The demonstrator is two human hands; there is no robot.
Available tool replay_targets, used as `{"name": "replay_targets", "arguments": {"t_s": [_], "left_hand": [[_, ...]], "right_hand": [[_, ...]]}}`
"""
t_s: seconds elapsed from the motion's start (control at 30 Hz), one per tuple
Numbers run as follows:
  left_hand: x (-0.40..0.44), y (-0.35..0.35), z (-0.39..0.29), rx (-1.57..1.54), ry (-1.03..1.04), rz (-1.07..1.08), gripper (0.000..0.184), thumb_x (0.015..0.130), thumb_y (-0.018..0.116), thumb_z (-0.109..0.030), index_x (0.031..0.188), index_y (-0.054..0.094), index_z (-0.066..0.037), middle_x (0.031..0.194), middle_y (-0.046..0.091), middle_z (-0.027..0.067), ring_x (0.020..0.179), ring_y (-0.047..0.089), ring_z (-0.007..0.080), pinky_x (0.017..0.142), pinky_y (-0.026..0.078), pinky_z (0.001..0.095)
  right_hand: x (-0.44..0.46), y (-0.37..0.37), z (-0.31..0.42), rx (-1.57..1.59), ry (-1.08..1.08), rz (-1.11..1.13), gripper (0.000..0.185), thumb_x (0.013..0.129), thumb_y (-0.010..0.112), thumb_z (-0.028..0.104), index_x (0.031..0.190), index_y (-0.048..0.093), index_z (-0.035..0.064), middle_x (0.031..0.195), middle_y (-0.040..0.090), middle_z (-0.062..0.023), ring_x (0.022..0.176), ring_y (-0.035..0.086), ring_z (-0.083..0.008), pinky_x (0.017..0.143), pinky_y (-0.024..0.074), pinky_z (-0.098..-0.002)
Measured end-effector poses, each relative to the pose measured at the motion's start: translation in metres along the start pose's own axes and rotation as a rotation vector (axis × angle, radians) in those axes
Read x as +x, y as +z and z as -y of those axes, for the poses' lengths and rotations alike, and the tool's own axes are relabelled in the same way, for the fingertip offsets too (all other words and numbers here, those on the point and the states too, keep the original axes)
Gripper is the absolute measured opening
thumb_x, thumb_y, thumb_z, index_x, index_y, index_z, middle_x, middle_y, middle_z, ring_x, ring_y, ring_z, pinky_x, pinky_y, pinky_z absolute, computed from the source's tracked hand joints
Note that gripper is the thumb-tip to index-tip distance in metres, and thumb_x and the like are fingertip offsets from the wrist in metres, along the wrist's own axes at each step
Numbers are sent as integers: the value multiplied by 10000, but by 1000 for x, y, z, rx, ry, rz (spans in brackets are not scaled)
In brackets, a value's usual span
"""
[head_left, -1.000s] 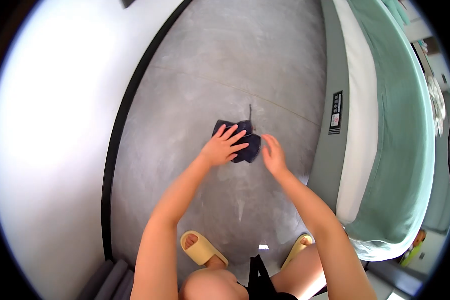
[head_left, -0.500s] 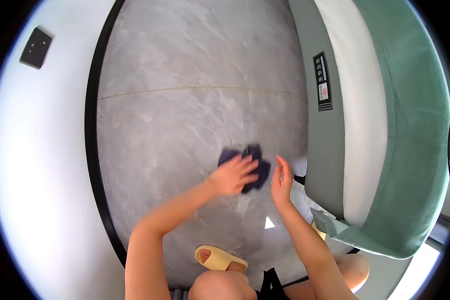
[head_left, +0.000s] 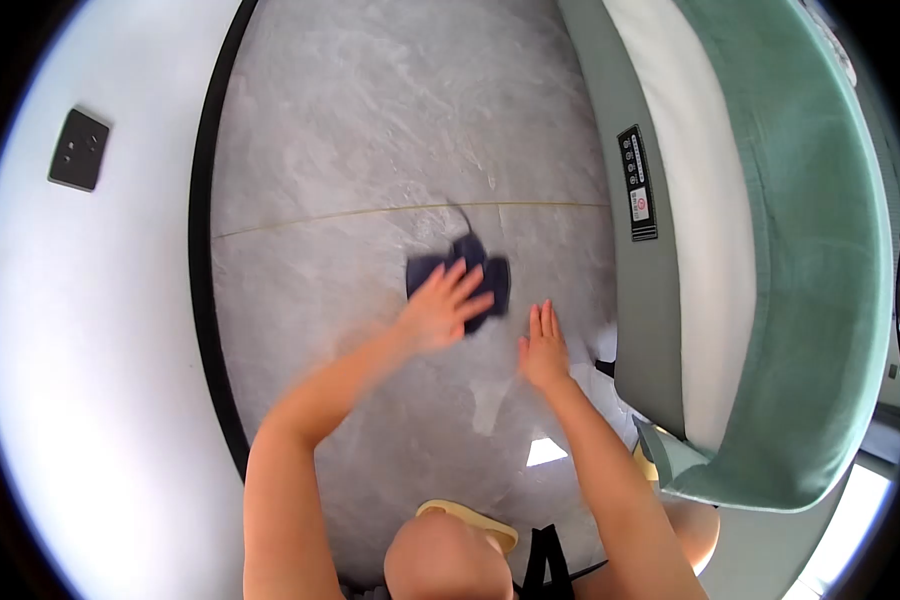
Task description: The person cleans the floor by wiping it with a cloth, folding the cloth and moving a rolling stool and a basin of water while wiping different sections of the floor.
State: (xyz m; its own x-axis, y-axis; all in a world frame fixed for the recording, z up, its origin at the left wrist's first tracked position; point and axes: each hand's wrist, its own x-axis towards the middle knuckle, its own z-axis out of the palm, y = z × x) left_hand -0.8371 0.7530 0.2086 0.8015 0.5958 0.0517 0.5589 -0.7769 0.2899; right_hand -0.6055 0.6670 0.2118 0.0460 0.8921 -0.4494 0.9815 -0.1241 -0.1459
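Nearest, a bare knee rises at the bottom of the view, with a black strap to its right and a pale yellow slipper partly hidden behind it. Part of a second yellow slipper shows by the hanging corner of a green cover. A bright patch of light lies on the glossy grey floor, which carries cloudy, marbled streaks. Beyond it, the right hand is low over the floor, open, its fingers nearly straight and pointing forward, holding nothing; whether it touches the floor I cannot tell. To its left, the left hand lies open with spread fingers on top of a dark blue cloth, pressing rather than gripping. The cloth is spread on the floor between bed and wall, with a thin dark strand reaching forward to a fine yellowish seam across the floor. Along the right runs a grey bed base with a black label, beneath a white layer and the green cover. Black skirting edges the white wall at left, where a dark socket plate sits.
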Motion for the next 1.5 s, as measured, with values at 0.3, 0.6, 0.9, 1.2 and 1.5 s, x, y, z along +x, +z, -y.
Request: {"name": "replay_targets", "arguments": {"t_s": [0.3, 0.6, 0.9, 1.2, 1.5], "left_hand": [[-58, 4, 49, -64, 322, 16, 519, 748, 631, -339, 1258, 543, -308, 1441, 387, 21, 1346, 302, 291, 1082, 238, 525], [-86, -33, 130, -72, -591, -578, 415, 820, 553, -164, 1217, 503, -54, 1333, 437, 185, 1273, 351, 397, 1058, 271, 511], [-128, -15, 129, 21, -875, -594, 471, 824, 535, -165, 1258, 457, 2, 1367, 393, 230, 1254, 355, 422, 1035, 296, 510], [-128, -13, 124, 6, -924, -543, 493, 784, 548, -173, 1238, 474, 3, 1375, 386, 227, 1243, 363, 428, 1014, 321, 520], [-129, -14, 119, -23, -958, -537, 497, 772, 549, -177, 1235, 482, -10, 1389, 376, 221, 1254, 352, 429, 1026, 317, 512]], "right_hand": [[29, -67, 26, -109, 82, 300, 623, 869, 523, 204, 1428, 276, 87, 1487, 256, -148, 1352, 296, -286, 1072, 295, -437], [97, -47, 144, 10, -951, -286, 511, 852, 584, 333, 1343, 462, 259, 1461, 340, -55, 1330, 327, -300, 1071, 268, -509], [129, -26, 162, -117, -992, -167, 529, 837, 560, 465, 1341, 459, 342, 1489, 298, -24, 1349, 265, -354, 1058, 177, -624], [407, -136, 211, -99, -526, -467, 505, 936, 409, 412, 1415, 353, 262, 1501, 271, -50, 1368, 230, -350, 1075, 199, -578], [198, -55, 158, -82, -576, -441, 504, 861, 543, 276, 1350, 460, 186, 1471, 315, -118, 1348, 258, -377, 1058, 169, -622]]}}
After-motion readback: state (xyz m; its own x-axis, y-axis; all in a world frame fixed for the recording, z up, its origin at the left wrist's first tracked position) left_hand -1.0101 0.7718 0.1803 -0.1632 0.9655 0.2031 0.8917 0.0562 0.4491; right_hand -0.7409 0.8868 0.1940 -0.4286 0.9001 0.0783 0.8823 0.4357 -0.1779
